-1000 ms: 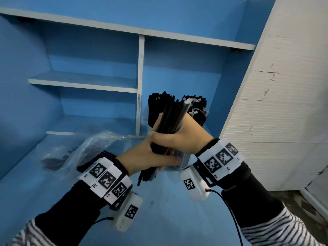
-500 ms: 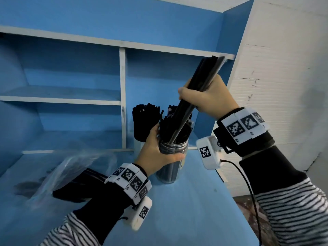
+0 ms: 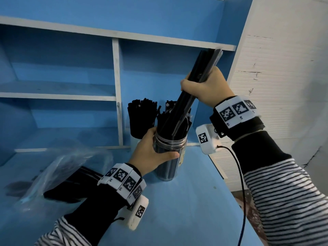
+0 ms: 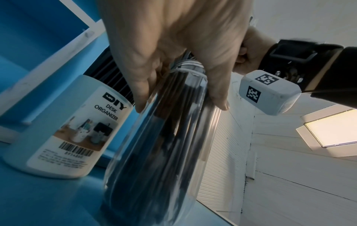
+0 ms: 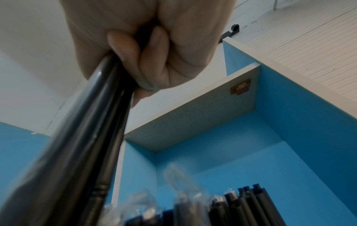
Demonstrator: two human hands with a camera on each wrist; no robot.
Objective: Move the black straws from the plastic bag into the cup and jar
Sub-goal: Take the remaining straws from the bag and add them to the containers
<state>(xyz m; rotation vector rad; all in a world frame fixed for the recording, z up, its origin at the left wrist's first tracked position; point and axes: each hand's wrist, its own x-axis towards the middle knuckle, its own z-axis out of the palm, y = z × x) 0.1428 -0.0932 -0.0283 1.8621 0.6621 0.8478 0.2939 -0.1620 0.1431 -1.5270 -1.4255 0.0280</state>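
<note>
The plastic bag lies nearest, on the blue desk surface to the left, with black straws inside it. The left hand wraps the upper part of the clear jar, thumb on the near side and fingers curled around the far side; the jar stands on the desk and already contains straws. The right hand is raised above the jar, fist closed around a bundle of straws (tilted, lower ends inside the jar mouth). Just behind the jar stands the cup, labelled "DESK ORGANIZER" and filled with straws. The shelf unit rises behind.
</note>
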